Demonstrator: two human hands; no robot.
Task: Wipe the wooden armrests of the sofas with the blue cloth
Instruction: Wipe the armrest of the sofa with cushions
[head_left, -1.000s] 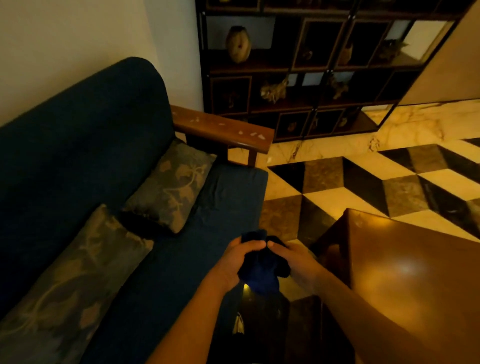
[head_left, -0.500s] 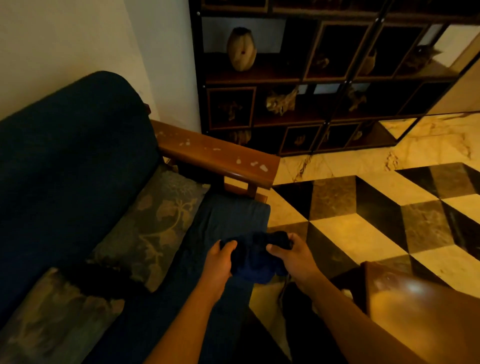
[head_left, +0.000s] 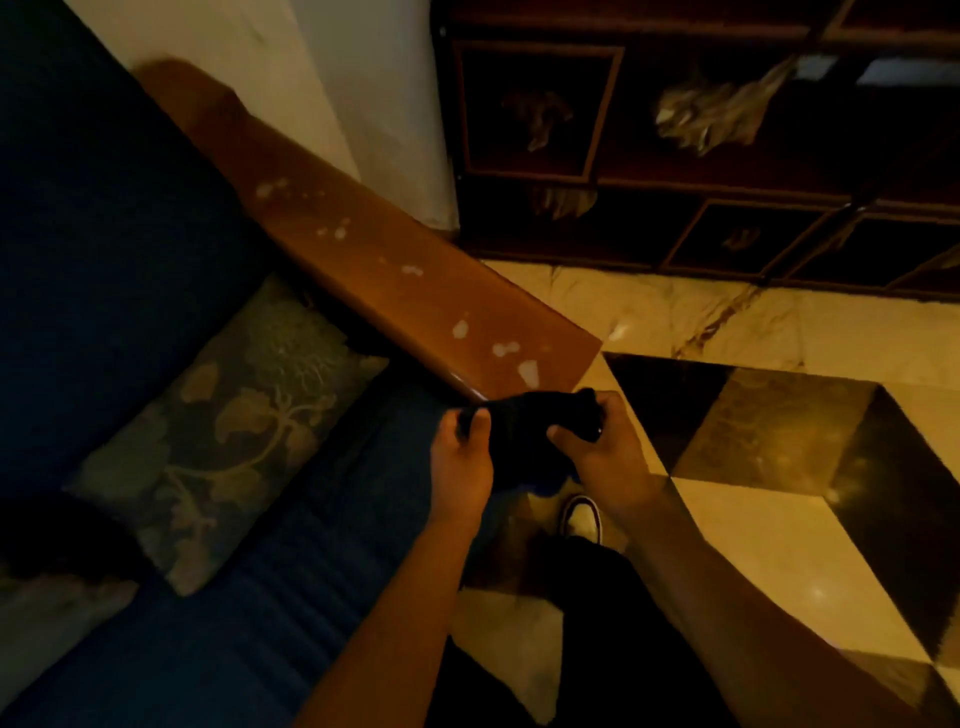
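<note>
Both hands, left (head_left: 462, 467) and right (head_left: 602, 457), grip my bunched blue cloth (head_left: 530, 431) just beside the spotted wooden armrest (head_left: 395, 280) end.

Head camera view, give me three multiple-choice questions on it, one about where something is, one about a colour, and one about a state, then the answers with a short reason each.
1. Where is the blue cloth?
A. Draped over the sofa back
B. Held between both hands by the near end of the wooden armrest
C. Lying on the floor

2. What colour is the sofa upholstery?
A. Dark blue
B. Red
C. White

3. What state is the armrest top in?
A. Covered by a cushion
B. Wiped spotless
C. Dotted with pale spots

Answers:
1 B: the left hand and right hand both grip the cloth just below the armrest's near end.
2 A: the seat and back read dark blue.
3 C: whitish marks show along the bare wood.
</note>
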